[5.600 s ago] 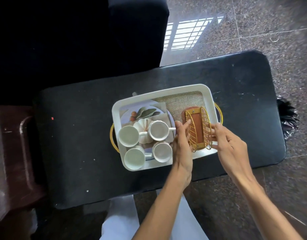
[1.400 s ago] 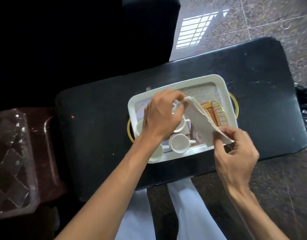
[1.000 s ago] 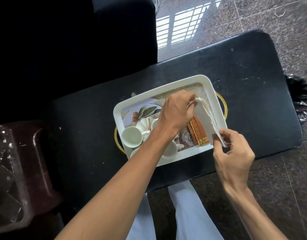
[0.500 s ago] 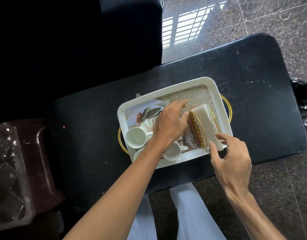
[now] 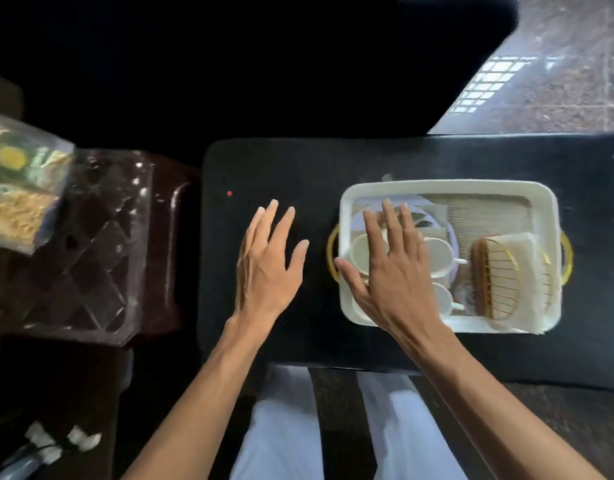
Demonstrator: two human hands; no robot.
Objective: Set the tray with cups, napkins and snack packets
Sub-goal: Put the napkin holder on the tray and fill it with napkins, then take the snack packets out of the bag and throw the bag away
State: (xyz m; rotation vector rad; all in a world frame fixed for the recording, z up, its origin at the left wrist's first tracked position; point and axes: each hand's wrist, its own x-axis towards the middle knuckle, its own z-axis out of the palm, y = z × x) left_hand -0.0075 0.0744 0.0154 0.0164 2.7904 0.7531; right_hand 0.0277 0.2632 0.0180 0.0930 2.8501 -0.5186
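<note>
A white tray [image 5: 447, 188] with gold handles lies on the black table [image 5: 298, 168]. Inside it are several white cups [image 5: 437, 259] on a leaf-print plate and, at the right, a gold wire holder [image 5: 494, 277] with white napkins [image 5: 527, 258] in it. My right hand [image 5: 388, 268] hovers open, fingers spread, over the tray's left end and hides some cups. To the left of the tray my left hand [image 5: 267, 261] is open above the bare table. Snack packets [image 5: 18, 188] in clear wrapping lie at the far left.
A clear plastic crate [image 5: 101, 244] sits on a dark brown stool left of the table, next to the snack packets. Dark furniture stands behind the table. Speckled stone floor [image 5: 558, 81] shows at the top right. My white-trousered legs are below the table edge.
Both hands have let go of the napkins, which now sit in the wire holder, and swung left. The view has turned left, showing the crate and snack packets.
</note>
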